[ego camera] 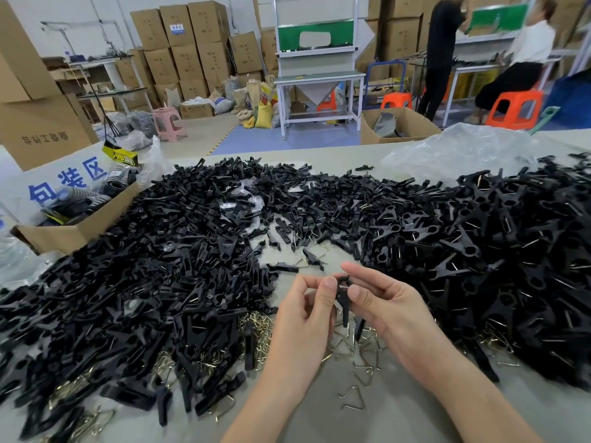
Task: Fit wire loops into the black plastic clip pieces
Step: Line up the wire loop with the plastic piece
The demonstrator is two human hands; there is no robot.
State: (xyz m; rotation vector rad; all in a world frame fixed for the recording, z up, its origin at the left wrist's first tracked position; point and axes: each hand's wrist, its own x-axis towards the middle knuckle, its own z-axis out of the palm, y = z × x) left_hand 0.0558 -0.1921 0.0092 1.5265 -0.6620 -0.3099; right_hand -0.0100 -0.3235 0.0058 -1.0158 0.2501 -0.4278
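Both hands meet over the table's near middle, holding one black plastic clip (343, 298) upright between them. My left hand (303, 321) pinches its upper part with thumb and curled fingers. My right hand (383, 305) grips it from the right, thumb on the clip and index finger stretched over its top. Whether a wire loop sits in this clip is hidden by the fingers. Loose wire loops (363, 367) lie scattered on the table just below the hands.
A big heap of black clip pieces (160, 266) covers the left and centre. Another heap (499, 251), with wires in them, fills the right. A cardboard box (73, 231) stands at left, a plastic bag (460, 151) at back right. Two people work far behind.
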